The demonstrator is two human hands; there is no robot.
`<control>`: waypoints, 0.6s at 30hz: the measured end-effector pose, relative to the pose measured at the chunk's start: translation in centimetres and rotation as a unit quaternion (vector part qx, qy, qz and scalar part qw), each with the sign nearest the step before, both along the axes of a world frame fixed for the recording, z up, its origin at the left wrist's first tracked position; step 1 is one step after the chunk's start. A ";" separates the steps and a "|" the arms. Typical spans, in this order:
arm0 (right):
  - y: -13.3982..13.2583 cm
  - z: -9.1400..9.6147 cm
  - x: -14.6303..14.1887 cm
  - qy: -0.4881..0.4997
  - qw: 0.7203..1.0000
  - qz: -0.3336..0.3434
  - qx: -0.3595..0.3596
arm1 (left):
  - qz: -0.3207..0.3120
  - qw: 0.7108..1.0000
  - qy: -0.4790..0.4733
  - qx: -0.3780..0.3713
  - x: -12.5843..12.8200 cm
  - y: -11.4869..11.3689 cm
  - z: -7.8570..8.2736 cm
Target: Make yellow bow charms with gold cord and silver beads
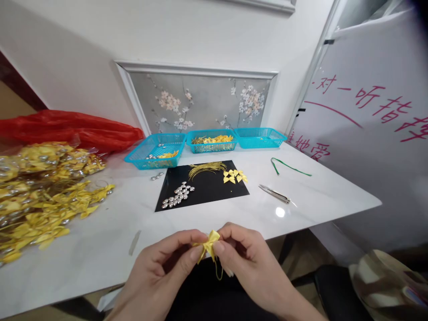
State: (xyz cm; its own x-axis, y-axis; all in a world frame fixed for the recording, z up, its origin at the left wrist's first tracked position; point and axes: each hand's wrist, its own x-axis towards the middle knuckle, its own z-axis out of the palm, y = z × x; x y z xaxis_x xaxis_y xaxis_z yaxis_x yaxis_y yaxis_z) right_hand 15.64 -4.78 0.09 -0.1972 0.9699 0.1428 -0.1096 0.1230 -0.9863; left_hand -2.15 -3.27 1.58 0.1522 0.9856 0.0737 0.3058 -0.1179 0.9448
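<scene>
Both my hands meet at the near edge of the white table (pixel 110 232), pinching a small yellow ribbon bow (pixel 210 243) between them. My left hand (pixel 163 272) grips its left side with thumb and fingers closed. My right hand (pixel 247 261) pinches the right side, and a thin gold cord (pixel 219 269) dangles below the bow. Farther back lies a black mat (pixel 214 189) carrying silver bells (pixel 177 196), a bundle of gold cords (pixel 205 168) and several yellow bows (pixel 235 176).
Three turquoise baskets (pixel 157 149) line the wall, two holding yellow pieces. A big heap of finished yellow bows (pixel 40 196) fills the left, with a red plastic bag (pixel 76 129) behind. Metal tweezers (pixel 274 194) and a green wire (pixel 289 166) lie right of the mat.
</scene>
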 end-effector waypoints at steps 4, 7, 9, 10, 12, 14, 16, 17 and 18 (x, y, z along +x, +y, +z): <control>-0.4 0.2 0.2 -0.004 1.000 -0.002 0.031 | 0.012 1.000 0.016 0.022 -0.1 -0.5 0.8; -0.2 -0.1 0.3 -0.002 1.000 0.012 0.015 | -0.005 0.997 0.034 0.063 0.2 -0.5 1.1; 0.0 -0.3 0.3 -0.009 1.000 0.017 -0.003 | -0.021 0.994 0.052 0.092 0.5 -0.3 1.0; 0.2 -0.5 0.3 -0.019 1.000 0.011 -0.005 | -0.029 0.993 0.061 0.101 0.7 -0.2 0.8; 0.6 -0.9 0.3 -0.049 0.999 -0.015 0.012 | -0.034 0.990 0.086 0.111 0.6 0.2 0.0; 1.1 -1.3 0.3 -0.080 0.995 -0.044 0.036 | -0.014 0.985 0.126 0.118 -0.2 1.1 -1.0; 1.8 -1.8 0.4 -0.110 0.990 -0.072 0.047 | 0.049 0.973 0.184 0.131 -1.7 2.6 -1.7; 2.2 -2.1 0.5 -0.123 0.988 -0.084 0.048 | 0.073 0.968 0.199 0.137 -2.6 3.6 -1.9; 2.7 -2.4 0.6 -0.133 0.985 -0.095 0.048 | 0.097 0.961 0.215 0.144 -3.6 4.6 -1.9</control>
State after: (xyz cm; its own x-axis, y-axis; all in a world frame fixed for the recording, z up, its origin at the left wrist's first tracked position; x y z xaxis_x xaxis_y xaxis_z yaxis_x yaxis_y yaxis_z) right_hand 16.21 -2.09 -2.33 -0.0564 0.9774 0.2038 0.1846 0.2108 -0.9599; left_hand -5.73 1.37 -0.33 0.0446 0.9464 0.3200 0.7035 -0.2572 0.6625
